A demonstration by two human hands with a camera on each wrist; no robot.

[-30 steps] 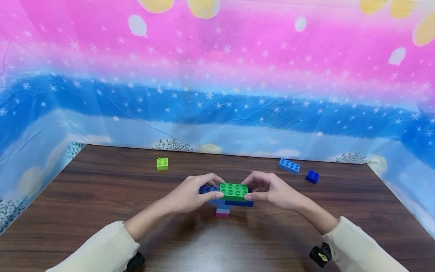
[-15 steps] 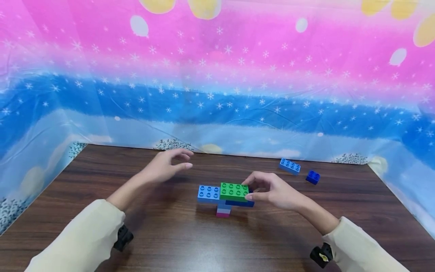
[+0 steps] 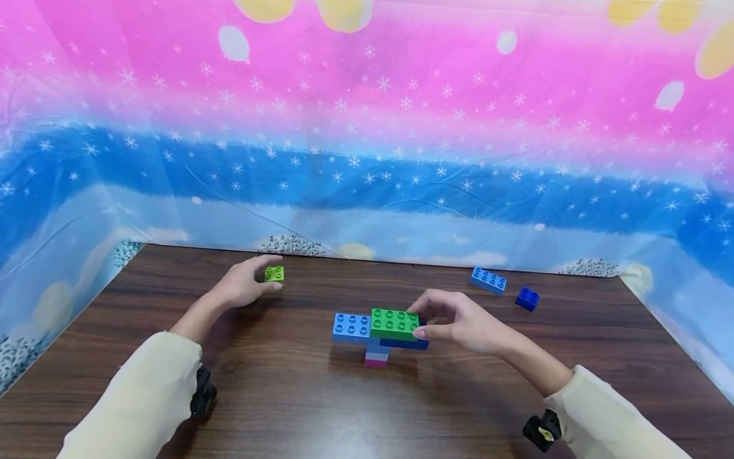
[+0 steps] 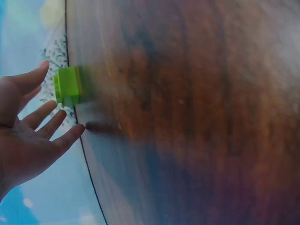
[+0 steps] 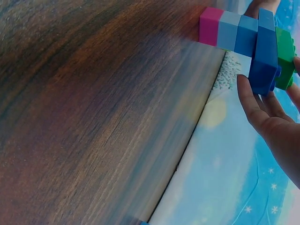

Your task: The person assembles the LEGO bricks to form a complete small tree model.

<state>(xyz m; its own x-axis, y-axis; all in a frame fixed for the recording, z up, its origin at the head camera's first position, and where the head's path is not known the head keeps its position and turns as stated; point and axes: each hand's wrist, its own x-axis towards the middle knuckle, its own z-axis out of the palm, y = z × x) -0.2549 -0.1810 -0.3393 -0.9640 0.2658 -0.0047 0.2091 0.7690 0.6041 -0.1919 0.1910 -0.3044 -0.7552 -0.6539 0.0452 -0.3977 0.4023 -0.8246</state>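
Spread fingers of my left hand (image 3: 243, 284) reach to either side of a lime green toy brick (image 3: 274, 274) at the table's back left; the left wrist view shows the left hand (image 4: 35, 122) with thumb and fingers apart and the lime brick (image 4: 69, 86) beyond them. My right hand (image 3: 459, 322) pinches the right end of a green toy brick (image 3: 394, 323), thumb at its front, fingers behind. That brick tops a T-shaped build: a light blue brick (image 3: 352, 326) at left, a dark blue brick (image 5: 264, 63) below, and a narrow column ending in a pink brick (image 5: 211, 26).
At the back right lie a loose blue long brick (image 3: 489, 280) and a small dark blue brick (image 3: 527, 298). A printed cloth (image 3: 367, 185) with snowflakes hangs along the back edge of the brown wooden table (image 3: 287, 408).
My left hand has let go of the build and moved back and left to the lime brick, leaving the light blue brick uncovered. The right hand stays at the green brick.
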